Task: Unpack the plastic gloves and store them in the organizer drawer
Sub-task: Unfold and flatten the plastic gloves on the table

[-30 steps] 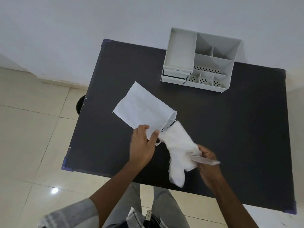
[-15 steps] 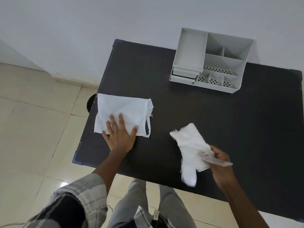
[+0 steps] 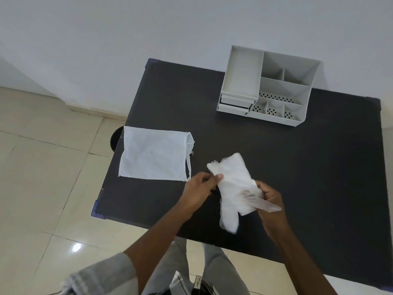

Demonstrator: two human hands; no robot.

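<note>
Grip: both hands hold the bundle of plastic gloves (image 3: 235, 184) above the black table (image 3: 319, 167). The left hand (image 3: 201, 191) pinches the bundle's left edge near its upper end, thumb tip on the plastic, fingers curled beneath. The right hand (image 3: 269, 199) is closed around the bundle's right side at mid-length, with a loose, translucent strip of plastic trailing out across its knuckles to the right. The lower end of the bundle hangs free below both hands, toward the table's near edge.

Location of the packaging: the white drawstring pouch (image 3: 154, 154) lies flat at the table's left edge, its left side slightly overhanging, its open mouth and cord facing right. It is near the left hand but not touching it.

Organizer: the white desk organizer (image 3: 268, 86) stands at the far side of the table against the wall, well apart from the hands. Its drawers (image 3: 234, 104) sit at the lower left front and appear closed or nearly so; the exact state cannot be confirmed. The open compartments visible from above contain nothing.
</note>
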